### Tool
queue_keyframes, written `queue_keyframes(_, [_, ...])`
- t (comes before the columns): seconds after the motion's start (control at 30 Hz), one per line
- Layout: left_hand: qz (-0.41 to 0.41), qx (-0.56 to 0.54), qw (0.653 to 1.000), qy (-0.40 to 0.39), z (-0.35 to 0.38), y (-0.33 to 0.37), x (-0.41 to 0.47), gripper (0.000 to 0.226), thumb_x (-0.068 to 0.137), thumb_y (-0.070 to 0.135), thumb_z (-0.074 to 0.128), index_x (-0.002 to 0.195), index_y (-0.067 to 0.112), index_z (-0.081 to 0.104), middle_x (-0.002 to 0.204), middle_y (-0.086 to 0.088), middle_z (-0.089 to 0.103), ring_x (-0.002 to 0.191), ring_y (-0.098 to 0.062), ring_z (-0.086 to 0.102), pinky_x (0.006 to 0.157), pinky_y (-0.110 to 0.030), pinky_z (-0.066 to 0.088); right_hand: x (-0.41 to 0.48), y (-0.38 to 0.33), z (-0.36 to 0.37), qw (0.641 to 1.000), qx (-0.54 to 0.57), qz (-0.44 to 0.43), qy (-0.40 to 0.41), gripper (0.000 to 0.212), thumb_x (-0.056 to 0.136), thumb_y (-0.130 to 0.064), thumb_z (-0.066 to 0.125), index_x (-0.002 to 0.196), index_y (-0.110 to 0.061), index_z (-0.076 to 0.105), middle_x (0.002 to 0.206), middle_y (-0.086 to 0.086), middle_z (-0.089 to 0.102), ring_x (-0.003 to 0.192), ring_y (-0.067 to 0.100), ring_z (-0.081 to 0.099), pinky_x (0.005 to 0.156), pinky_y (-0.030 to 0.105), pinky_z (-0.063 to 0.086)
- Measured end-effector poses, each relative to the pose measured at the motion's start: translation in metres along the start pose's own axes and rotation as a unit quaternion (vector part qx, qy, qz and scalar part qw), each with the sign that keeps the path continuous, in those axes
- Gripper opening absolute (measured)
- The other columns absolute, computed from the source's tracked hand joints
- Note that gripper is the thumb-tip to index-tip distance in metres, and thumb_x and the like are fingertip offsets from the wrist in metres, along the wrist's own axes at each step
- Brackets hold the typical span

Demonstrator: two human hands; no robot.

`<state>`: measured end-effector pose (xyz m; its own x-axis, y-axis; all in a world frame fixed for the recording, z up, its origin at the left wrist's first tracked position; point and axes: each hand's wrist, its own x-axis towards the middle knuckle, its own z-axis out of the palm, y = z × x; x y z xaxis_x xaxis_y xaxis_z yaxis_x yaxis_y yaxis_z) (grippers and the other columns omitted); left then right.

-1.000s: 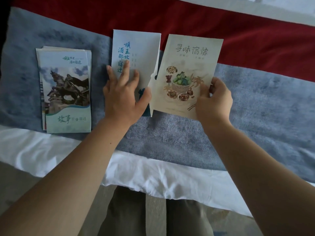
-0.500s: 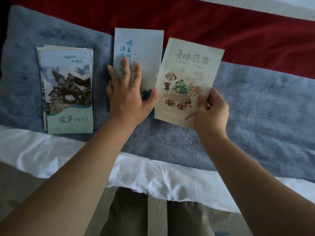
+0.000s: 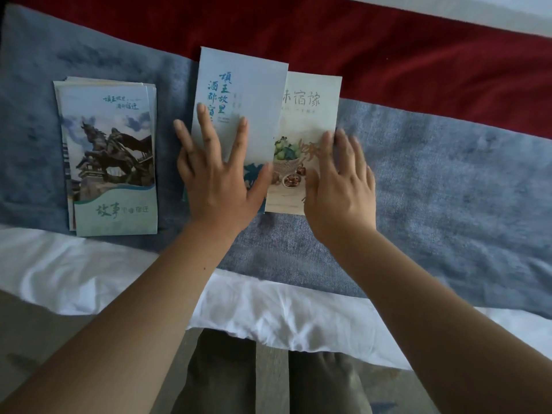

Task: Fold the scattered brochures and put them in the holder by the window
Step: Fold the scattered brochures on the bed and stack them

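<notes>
Left hand (image 3: 218, 177) is laid flat, fingers spread, on the blue brochure (image 3: 248, 94). Right hand (image 3: 340, 186) is pressed flat, fingers spread, on the beige brochure (image 3: 310, 115), whose left edge is overlapped by the blue one. Both are placed mid-runner (image 3: 448, 174), near the bed's (image 3: 89, 270) front edge. A folded stack (image 3: 110, 156) is set toward the runner's left end.

The pale blue folded paper brochure (image 3: 248, 94) lies on the grey-blue fleece runner (image 3: 448, 174). Just right of it, partly under its edge, lies the cream food-printed brochure (image 3: 310, 115); left of it, apart, the stack of horse-statue brochures (image 3: 110, 162).
</notes>
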<state>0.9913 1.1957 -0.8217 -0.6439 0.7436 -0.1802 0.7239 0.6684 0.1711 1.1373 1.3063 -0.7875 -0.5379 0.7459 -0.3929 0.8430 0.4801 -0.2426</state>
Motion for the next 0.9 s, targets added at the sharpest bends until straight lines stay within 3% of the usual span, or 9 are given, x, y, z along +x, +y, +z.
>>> queue_keyframes(0.1, [0.008,0.005,1.0,0.011,0.004,-0.003,-0.006,0.062,0.106,0.06,0.027,0.163,0.039,0.015,0.17,-0.024,-0.002,0.155,-0.05,-0.001,0.117,-0.059,0.022,-0.003,0.007,0.01,1.0,-0.011,-0.019,-0.006,0.064,0.106,-0.038,0.015,0.164,-0.017,0.0,0.172,0.003,-0.003,0.158,0.022,-0.008,0.128,0.041,-0.004])
queue_keyframes(0.23, [0.018,-0.013,1.0,0.02,0.004,-0.01,-0.003,0.06,0.105,0.06,0.033,0.161,0.04,0.025,0.17,-0.024,0.006,0.156,-0.046,0.008,0.116,-0.057,0.026,0.001,0.008,0.015,0.999,0.024,-0.028,-0.014,0.063,0.11,-0.037,0.019,0.163,-0.012,-0.001,0.171,0.006,-0.003,0.158,0.021,-0.008,0.126,0.034,-0.011])
queue_keyframes(0.37, [0.012,-0.007,1.0,0.021,0.003,-0.006,0.0,0.06,0.104,0.06,0.035,0.16,0.04,0.028,0.169,-0.025,0.011,0.154,-0.048,0.013,0.113,-0.057,0.03,0.006,-0.01,0.019,0.998,0.066,0.016,-0.012,0.063,0.11,-0.039,0.019,0.163,-0.009,0.001,0.171,0.009,-0.002,0.158,0.022,-0.008,0.125,0.032,-0.013])
queue_keyframes(0.57, [0.006,0.019,1.0,0.002,0.003,0.0,0.001,0.059,0.103,0.058,0.025,0.16,0.044,0.027,0.169,-0.026,0.011,0.151,-0.054,0.016,0.106,-0.062,0.035,0.008,-0.067,0.028,0.987,0.154,-0.032,-0.041,0.061,0.109,-0.031,0.023,0.162,-0.007,0.008,0.17,0.015,0.002,0.158,0.025,-0.005,0.125,0.035,-0.01])
queue_keyframes(0.77, [0.044,-0.001,0.999,-0.002,-0.003,-0.013,0.001,0.05,0.107,0.05,0.04,0.156,0.041,0.039,0.169,-0.021,0.015,0.15,-0.055,0.018,0.104,-0.062,0.036,0.006,-0.055,0.028,0.99,0.118,-0.058,-0.054,0.061,0.108,-0.024,0.023,0.163,-0.009,0.003,0.171,0.013,-0.002,0.158,0.024,-0.008,0.123,0.032,-0.013])
queue_keyframes(0.9, [0.013,-0.009,1.0,-0.015,-0.014,-0.011,0.003,0.052,0.105,0.049,0.046,0.155,0.039,0.04,0.17,-0.016,0.016,0.148,-0.053,0.024,0.101,-0.064,0.041,0.008,-0.061,0.024,0.99,0.121,-0.041,-0.056,0.064,0.104,-0.016,0.029,0.163,-0.01,0.005,0.171,0.01,0.001,0.158,0.022,-0.007,0.124,0.038,-0.014])
